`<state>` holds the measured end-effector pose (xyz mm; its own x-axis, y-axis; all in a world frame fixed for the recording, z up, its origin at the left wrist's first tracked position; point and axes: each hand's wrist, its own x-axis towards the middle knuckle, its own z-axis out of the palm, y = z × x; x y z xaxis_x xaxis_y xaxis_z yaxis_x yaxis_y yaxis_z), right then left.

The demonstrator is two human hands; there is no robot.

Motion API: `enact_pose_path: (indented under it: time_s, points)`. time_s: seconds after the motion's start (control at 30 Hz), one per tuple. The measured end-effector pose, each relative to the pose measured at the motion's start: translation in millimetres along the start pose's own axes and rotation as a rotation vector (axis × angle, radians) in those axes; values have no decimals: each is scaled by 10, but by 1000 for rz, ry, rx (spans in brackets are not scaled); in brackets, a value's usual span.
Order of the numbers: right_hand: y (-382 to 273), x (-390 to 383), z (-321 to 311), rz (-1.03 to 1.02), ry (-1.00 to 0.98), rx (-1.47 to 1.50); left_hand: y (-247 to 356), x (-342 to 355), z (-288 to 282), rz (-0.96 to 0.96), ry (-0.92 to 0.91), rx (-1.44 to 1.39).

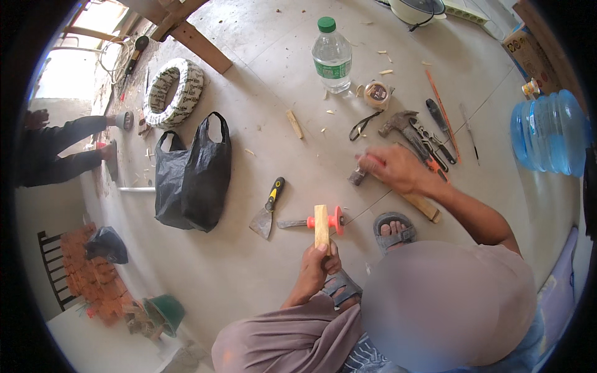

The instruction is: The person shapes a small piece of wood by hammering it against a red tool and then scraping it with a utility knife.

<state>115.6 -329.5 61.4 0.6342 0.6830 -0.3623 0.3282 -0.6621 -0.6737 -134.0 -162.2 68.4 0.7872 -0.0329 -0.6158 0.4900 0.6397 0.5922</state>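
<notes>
My left hand holds a short pale wooden block upright above the floor, near my sandalled feet. My right hand, blurred, is closed around a wooden-handled hammer lying on the floor; its metal head sticks out past my fingers. Just behind the block lies a chisel with a red-orange hand guard. A putty knife with a black and yellow handle lies to its left.
Beyond my right hand lie a claw hammer, pliers, a tape measure and a water bottle. A black plastic bag and a white coil sit left, a blue water jug right. Another person works far left.
</notes>
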Motion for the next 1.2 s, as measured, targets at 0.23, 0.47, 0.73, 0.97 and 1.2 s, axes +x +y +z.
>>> enact_pose_path:
  time_s: [0.23,0.47,0.73,0.97,1.2]
  points:
    - [-256,-148,411,-154,-344,684,59,75,96,23,-46,355]
    - [-231,-140,386,-19,-534,832,137,102,275,-8,-45,235]
    - [-275,-281,453,-191,-159,175,101,158,168,-17,53,87]
    - [-209,-321,739,-418,-191,-50,-4,187,126,-17,77,134]
    - [-131,-182,797,-459,-139,-103,79,176,143,-43,21,81]
